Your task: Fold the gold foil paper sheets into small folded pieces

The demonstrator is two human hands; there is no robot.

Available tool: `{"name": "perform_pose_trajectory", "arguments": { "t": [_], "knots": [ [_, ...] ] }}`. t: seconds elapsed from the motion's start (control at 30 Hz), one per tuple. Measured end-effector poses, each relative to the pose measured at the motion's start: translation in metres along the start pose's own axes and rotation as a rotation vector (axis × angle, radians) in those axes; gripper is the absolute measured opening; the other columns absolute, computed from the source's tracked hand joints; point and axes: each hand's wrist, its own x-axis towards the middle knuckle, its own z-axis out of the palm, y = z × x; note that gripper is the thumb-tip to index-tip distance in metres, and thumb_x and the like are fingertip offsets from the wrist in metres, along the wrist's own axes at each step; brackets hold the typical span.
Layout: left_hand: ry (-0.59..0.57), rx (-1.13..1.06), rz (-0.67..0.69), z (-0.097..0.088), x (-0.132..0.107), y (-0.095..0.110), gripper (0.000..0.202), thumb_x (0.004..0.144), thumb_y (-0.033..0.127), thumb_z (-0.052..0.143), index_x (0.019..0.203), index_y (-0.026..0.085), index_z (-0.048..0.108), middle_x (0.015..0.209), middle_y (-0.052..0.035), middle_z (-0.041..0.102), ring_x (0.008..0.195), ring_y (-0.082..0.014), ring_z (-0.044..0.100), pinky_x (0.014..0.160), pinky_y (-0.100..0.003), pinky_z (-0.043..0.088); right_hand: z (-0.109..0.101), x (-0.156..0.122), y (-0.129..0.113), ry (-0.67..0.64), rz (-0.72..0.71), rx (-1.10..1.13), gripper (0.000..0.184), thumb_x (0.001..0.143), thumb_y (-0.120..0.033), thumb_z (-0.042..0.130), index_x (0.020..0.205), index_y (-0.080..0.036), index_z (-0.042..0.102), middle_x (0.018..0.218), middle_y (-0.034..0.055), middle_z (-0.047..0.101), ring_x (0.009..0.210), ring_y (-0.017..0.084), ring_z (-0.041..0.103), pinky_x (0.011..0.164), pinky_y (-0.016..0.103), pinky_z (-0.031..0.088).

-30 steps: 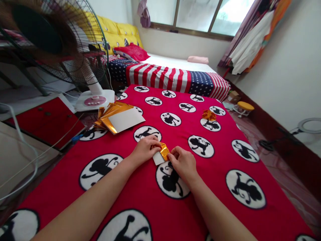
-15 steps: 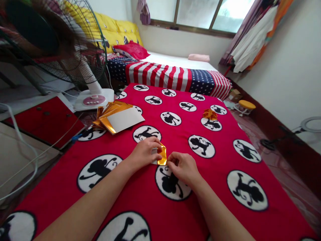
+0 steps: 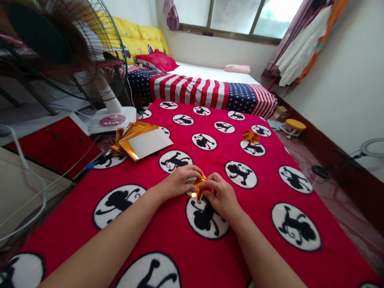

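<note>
A small folded piece of gold foil paper, shiny on one side and whitish on the other, is between my two hands, just over the red monkey-print cloth. My left hand grips its left part, fingers above and thumb below. From the right, my right hand pinches its right edge with thumb and forefinger. The fingers hide much of the paper and its folds. To the upper left lies a fanned stack of gold paper sheets, the top one showing its pale side.
A folded gold paper shape rests at the cloth's far right. At left, a fan with spinning blades stands on a white base beside a red panel. Beyond the cloth is a bed; a yellow stool is at right.
My right hand has moved up and left onto the gold paper, whose right part now looks bent and tilted. My left hand has shifted slightly right with it.
</note>
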Motion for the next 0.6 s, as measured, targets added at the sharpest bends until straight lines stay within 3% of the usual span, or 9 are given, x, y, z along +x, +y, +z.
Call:
{"name": "perform_pose_trajectory", "arguments": {
  "t": [0.17, 0.23, 0.37, 0.6],
  "knots": [
    [0.095, 0.266, -0.012, 0.006, -0.009, 0.007, 0.003, 0.078, 0.015, 0.071, 0.080, 0.018, 0.071, 0.102, -0.0072, 0.063, 0.099, -0.0194, 0.058, 0.088, -0.031, 0.048, 0.002, 0.000, 0.005, 0.028, -0.164, -0.077, 0.019, 0.083, -0.011, 0.064, 0.085, -0.026, 0.076, 0.094, 0.0024, 0.059, 0.085, 0.014, 0.057, 0.072, 0.023, 0.043],
    [0.083, 0.329, -0.016, 0.007, -0.014, 0.009, 0.008, 0.082, 0.018, 0.067, 0.075, 0.018, 0.071, 0.091, -0.0052, 0.064, 0.090, -0.0176, 0.058, 0.083, -0.030, 0.047, 0.002, 0.001, 0.006, 0.001, -0.184, -0.073, 0.017, 0.085, -0.012, 0.064, 0.085, -0.024, 0.076, 0.093, 0.0031, 0.061, 0.085, 0.015, 0.058, 0.073, 0.024, 0.045],
    [-0.010, 0.227, -0.069, 0.001, -0.021, 0.012, 0.011, 0.086, 0.019, 0.064, 0.084, 0.020, 0.075, 0.087, -0.0041, 0.066, 0.084, -0.0151, 0.059, 0.081, -0.028, 0.047, -0.002, 0.002, 0.007, -0.058, -0.166, -0.037, 0.018, 0.086, -0.013, 0.063, 0.090, -0.025, 0.076, 0.093, 0.0030, 0.063, 0.082, 0.014, 0.061, 0.072, 0.023, 0.046],
    [-0.119, 0.003, -0.175, -0.015, -0.025, 0.015, 0.013, 0.072, 0.021, 0.078, 0.085, 0.020, 0.077, 0.096, -0.0037, 0.068, 0.089, -0.0151, 0.062, 0.081, -0.025, 0.049, -0.005, -0.001, 0.006, -0.123, -0.175, 0.020, 0.015, 0.085, -0.015, 0.066, 0.089, -0.025, 0.075, 0.090, 0.0011, 0.064, 0.079, 0.013, 0.062, 0.070, 0.021, 0.044]
  ]
}}
